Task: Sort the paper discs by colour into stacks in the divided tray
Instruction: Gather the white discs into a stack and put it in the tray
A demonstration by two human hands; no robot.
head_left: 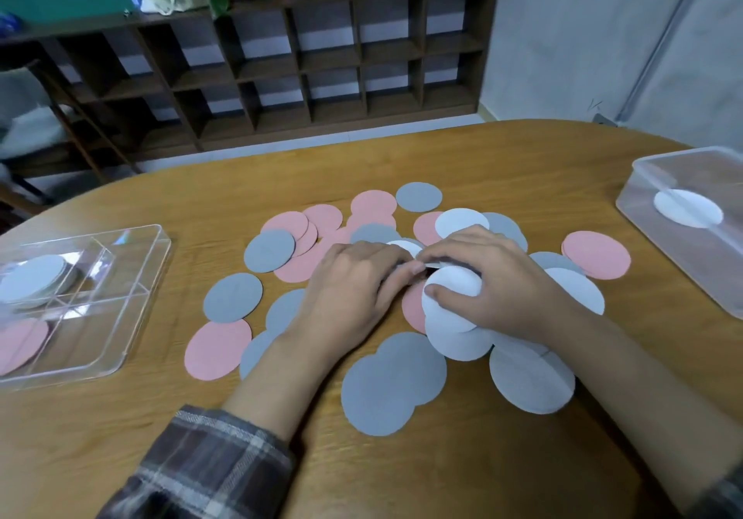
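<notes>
Mid-table, among scattered discs point(394, 382): gripping a few white discs point(452, 289) with right hand point(494, 277), likely squaring one colour for tray point(148, 297) at left edge; left hand point(354, 285) curled alongside, grasp unclear.

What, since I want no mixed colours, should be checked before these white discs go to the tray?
1. Grip: right hand holds the white discs, left hand at their edge: ok.
2. Gathered stack all white: cannot tell, the hands cover it.
3. Pink disc underneath free of the grip: cannot tell.
4. Divided tray has a white stack to join: ok.
5. Pink stack sits in a separate compartment: ok.
6. Sliding route clear: not ok, grey discs lie between; lift over.
</notes>
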